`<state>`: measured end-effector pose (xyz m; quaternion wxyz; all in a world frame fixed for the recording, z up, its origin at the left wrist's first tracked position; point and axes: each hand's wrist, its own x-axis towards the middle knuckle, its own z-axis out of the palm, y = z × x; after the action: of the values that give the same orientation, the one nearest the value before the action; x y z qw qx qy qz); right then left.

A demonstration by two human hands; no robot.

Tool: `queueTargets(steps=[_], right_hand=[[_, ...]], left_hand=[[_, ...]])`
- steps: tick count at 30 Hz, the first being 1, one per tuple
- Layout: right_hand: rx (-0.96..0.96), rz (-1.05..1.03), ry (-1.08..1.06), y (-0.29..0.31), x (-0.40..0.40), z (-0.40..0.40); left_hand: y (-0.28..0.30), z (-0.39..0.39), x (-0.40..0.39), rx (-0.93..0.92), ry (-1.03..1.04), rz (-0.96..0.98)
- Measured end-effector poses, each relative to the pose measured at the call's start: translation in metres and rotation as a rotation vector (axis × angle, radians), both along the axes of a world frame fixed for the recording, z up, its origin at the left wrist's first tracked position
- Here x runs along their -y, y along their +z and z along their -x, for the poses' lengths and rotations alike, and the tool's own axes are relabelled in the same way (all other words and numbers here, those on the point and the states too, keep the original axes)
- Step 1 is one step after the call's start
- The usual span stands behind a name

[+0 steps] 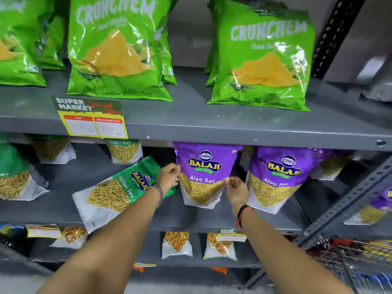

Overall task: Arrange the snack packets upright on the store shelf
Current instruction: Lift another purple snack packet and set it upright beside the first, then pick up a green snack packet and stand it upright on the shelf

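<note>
A purple Aloo Sev packet stands upright on the middle grey shelf. My left hand pinches its left edge and my right hand pinches its right edge. A second purple Aloo Sev packet stands upright just to the right. A green Ratlami Sev packet lies tilted on the shelf to the left, partly under my left wrist.
Green Crunchem bags stand on the upper shelf, with a yellow price tag on its front edge. More sev packets stand behind. Small packets fill the lower shelf. A slotted metal upright runs at right.
</note>
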<state>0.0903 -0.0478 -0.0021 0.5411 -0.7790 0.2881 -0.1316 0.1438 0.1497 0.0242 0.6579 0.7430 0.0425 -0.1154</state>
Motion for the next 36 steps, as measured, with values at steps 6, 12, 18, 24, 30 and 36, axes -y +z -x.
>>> queueTargets(steps=[6,12,18,24,30,36], right_hand=[[-0.059,-0.134,-0.082,-0.022,-0.008,0.018],[-0.169,-0.363,0.045,-0.036,-0.085,0.039],[-0.274,-0.75,0.117,-0.032,-0.194,0.022],[-0.31,-0.938,0.031,-0.043,-0.265,0.001],[-0.254,-0.886,-0.103,-0.05,-0.291,0.0],[-0.17,-0.719,-0.168,-0.037,-0.284,0.031]], left_hand=[[-0.014,0.003,-0.017,0.046,0.014,-0.103],[0.002,-0.011,-0.106,0.26,0.078,-0.364],[0.001,-0.036,-0.201,0.076,0.093,-0.723],[-0.015,-0.06,-0.244,-0.114,-0.141,-0.732],[-0.037,-0.069,-0.257,-0.163,-0.226,-0.515],[-0.045,-0.033,-0.275,-0.076,-0.223,-0.437]])
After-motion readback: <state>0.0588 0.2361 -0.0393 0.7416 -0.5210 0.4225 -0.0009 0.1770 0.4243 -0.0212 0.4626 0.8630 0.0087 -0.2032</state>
